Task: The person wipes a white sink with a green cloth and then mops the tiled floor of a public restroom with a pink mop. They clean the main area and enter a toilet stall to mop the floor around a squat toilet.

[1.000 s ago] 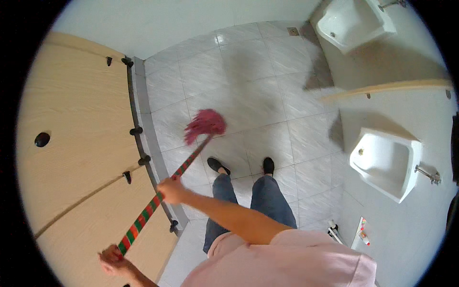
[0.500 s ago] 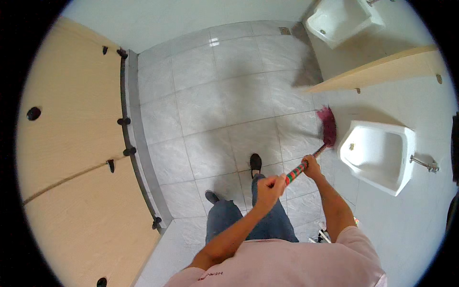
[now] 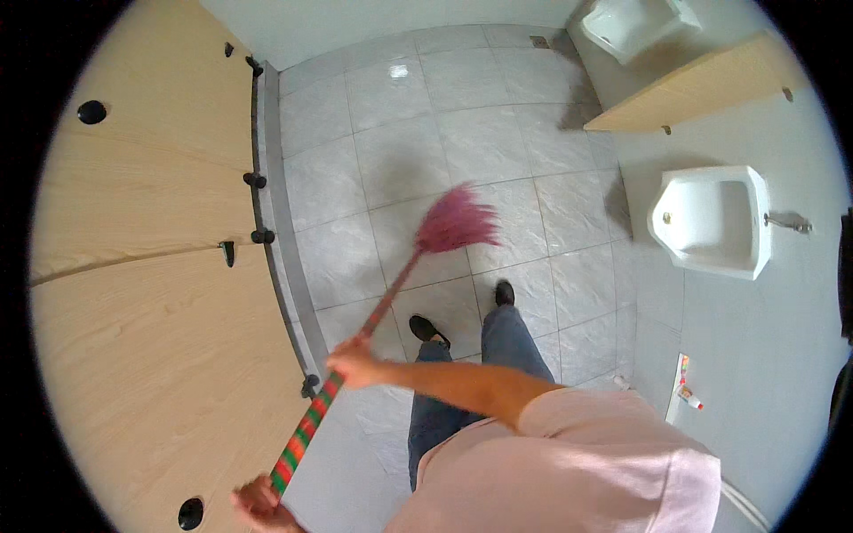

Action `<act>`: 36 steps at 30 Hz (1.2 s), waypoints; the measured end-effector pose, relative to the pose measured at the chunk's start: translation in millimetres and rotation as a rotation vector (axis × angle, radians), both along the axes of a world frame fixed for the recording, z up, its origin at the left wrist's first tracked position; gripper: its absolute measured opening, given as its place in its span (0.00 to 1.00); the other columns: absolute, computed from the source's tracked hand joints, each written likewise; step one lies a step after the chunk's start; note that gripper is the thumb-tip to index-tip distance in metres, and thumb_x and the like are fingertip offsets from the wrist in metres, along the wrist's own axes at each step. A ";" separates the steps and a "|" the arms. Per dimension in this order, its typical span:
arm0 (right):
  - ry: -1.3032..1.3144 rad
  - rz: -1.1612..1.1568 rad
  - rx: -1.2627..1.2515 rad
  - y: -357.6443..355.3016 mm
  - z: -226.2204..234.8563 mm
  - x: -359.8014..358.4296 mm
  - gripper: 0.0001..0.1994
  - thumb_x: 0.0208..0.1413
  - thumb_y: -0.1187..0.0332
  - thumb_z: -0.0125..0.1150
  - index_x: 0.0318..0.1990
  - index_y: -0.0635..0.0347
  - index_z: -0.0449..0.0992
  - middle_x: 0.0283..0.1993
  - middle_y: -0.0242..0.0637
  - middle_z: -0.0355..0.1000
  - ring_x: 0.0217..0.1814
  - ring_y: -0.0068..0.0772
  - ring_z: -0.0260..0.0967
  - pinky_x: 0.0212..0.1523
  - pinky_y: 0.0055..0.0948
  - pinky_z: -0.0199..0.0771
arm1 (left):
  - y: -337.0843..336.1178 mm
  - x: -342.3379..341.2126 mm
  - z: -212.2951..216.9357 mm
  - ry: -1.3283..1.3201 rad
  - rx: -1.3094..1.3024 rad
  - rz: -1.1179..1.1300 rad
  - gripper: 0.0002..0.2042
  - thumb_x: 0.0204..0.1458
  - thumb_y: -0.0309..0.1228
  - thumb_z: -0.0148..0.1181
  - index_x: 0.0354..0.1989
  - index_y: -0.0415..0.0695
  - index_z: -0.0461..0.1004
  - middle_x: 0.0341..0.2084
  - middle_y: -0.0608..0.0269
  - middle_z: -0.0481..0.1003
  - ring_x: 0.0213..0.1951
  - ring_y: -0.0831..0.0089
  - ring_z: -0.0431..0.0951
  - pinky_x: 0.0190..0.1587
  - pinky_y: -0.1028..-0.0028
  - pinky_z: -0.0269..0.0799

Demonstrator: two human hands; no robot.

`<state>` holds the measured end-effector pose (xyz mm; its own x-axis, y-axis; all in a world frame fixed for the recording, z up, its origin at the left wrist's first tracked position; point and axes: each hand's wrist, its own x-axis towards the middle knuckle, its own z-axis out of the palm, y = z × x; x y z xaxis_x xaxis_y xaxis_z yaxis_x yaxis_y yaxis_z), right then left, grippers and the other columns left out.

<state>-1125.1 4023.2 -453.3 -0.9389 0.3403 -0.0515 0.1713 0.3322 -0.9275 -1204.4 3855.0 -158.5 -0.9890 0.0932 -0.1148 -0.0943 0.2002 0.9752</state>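
A broom with magenta bristles [image 3: 458,222] and a striped red, green and orange handle [image 3: 306,428] slants across the view from lower left to centre. My right hand [image 3: 353,361] is wrapped round the middle of the handle, its arm reaching across my body to the left. At the handle's top end, my left hand [image 3: 262,505] is closed round it, partly cut off by the lower edge and slightly blurred. The bristles fan out to the right over the grey floor tiles [image 3: 569,218], ahead of my feet.
Pale wooden stall doors [image 3: 160,346] with black fittings line the left, above a grey raised step [image 3: 283,231]. On the right wall are a white urinal [image 3: 715,222], a wooden divider [image 3: 702,87] and a farther urinal [image 3: 635,27]. A small white bottle [image 3: 689,397] is near the lower right wall.
The broom has swung from beside the right urinal to the middle of the floor. Both hands have moved left with the handle, and the view has shifted.
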 end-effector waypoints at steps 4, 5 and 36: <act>0.060 0.259 -0.081 -69.3 27.0 -63.6 0.13 0.36 0.62 0.64 0.32 0.56 0.73 0.36 0.40 0.70 0.48 0.46 0.66 0.43 0.53 0.60 | -2.0 35.2 51.5 0.396 -0.160 -0.006 0.24 0.58 0.34 0.48 0.07 0.47 0.54 0.06 0.67 0.54 0.11 0.74 0.54 0.16 0.69 0.54; 0.031 0.297 -0.053 -79.5 31.3 -67.5 0.15 0.36 0.63 0.64 0.33 0.55 0.73 0.38 0.39 0.70 0.49 0.44 0.65 0.45 0.54 0.58 | 6.5 50.3 50.8 0.523 -0.255 0.005 0.24 0.58 0.32 0.47 0.09 0.48 0.51 0.07 0.68 0.52 0.11 0.74 0.54 0.17 0.70 0.54; -0.520 -0.582 0.254 23.7 -112.0 682.6 0.09 0.40 0.66 0.62 0.32 0.55 0.74 0.34 0.42 0.72 0.44 0.47 0.67 0.44 0.41 0.68 | 115.0 488.7 -188.0 -0.742 0.123 -0.910 0.13 0.54 0.27 0.55 0.17 0.42 0.67 0.16 0.67 0.68 0.17 0.82 0.63 0.18 0.80 0.57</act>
